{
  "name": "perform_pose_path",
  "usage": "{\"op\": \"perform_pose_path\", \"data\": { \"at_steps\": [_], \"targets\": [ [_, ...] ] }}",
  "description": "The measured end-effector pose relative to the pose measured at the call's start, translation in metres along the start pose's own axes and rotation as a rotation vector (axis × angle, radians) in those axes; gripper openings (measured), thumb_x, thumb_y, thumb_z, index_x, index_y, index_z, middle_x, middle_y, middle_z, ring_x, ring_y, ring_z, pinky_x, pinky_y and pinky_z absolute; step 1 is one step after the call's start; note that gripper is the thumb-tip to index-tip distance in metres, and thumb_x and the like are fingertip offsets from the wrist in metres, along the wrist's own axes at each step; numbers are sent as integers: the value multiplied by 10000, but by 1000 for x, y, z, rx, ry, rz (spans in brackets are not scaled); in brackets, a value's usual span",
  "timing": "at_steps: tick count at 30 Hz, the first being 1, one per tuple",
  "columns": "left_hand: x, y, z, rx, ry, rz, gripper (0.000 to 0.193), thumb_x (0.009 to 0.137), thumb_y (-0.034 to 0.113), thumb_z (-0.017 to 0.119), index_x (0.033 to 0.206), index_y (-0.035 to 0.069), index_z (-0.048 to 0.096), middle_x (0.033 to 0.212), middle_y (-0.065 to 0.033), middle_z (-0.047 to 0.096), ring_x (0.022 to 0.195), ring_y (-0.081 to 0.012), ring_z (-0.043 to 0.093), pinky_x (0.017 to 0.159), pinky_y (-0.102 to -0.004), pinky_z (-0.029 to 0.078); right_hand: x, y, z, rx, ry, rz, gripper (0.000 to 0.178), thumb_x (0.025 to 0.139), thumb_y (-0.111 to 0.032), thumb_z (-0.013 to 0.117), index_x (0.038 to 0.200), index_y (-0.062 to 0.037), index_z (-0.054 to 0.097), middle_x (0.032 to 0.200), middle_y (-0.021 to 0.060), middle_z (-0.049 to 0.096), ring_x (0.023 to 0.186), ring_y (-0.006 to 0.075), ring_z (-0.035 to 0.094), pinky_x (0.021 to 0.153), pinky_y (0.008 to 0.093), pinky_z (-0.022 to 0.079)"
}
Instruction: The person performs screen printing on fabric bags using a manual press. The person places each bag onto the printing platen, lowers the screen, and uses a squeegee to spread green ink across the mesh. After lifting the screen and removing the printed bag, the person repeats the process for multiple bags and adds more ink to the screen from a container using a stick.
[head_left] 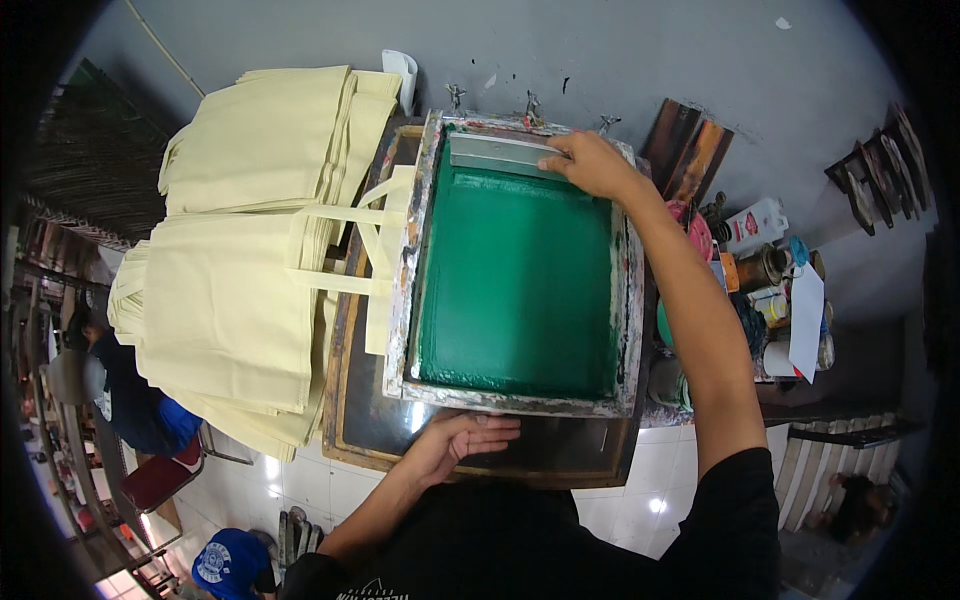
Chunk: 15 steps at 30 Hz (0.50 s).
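Note:
A silkscreen frame with ink-stained edges lies on a dark board. Its mesh is coated in wet green ink. At the frame's far end, my right hand grips the right part of a long metal squeegee, which lies across the mesh. My left hand is by the frame's near edge, palm turned up and fingers stretched out. Whether its fingertips touch the frame is unclear. Part of a cream cloth bag shows beneath the frame's left side; the rest is hidden.
Stacked cream tote bags fill the left, their handles reaching toward the frame. The brown-edged board extends below. Metal clamps stand behind the frame. Cluttered bottles and cans are at right. Other people sit at far left and below.

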<state>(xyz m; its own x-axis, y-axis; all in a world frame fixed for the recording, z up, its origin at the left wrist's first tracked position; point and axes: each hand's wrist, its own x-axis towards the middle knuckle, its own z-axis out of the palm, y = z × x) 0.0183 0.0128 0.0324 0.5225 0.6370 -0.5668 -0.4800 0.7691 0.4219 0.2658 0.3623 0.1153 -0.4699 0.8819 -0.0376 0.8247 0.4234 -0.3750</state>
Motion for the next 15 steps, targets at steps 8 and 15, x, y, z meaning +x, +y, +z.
{"op": "perform_pose_path", "data": {
  "at_steps": [8, 15],
  "targets": [
    [38, 98, 29, 1005, -104, 651, 254, 989, 171, 647, 1189, 17, 674, 1007, -148, 746, 794, -215, 725, 734, -345, 563, -9, 3, 36, -321, 296, 79, 658, 909, -700, 562, 943, -62, 720, 892, 178, 745, 841, 376, 727, 739, 506, 556],
    [140, 250, 45, 1750, 443, 1268, 273, 883, 173, 746, 1117, 37, 716, 994, -194, 717, 910, -373, 691, 846, -442, 535, -39, -16, 60, -302, 503, -60, 643, 883, -690, 626, 773, -56, 642, 748, 150, 700, 676, 354, 695, 569, 474, 524]
  ]
}}
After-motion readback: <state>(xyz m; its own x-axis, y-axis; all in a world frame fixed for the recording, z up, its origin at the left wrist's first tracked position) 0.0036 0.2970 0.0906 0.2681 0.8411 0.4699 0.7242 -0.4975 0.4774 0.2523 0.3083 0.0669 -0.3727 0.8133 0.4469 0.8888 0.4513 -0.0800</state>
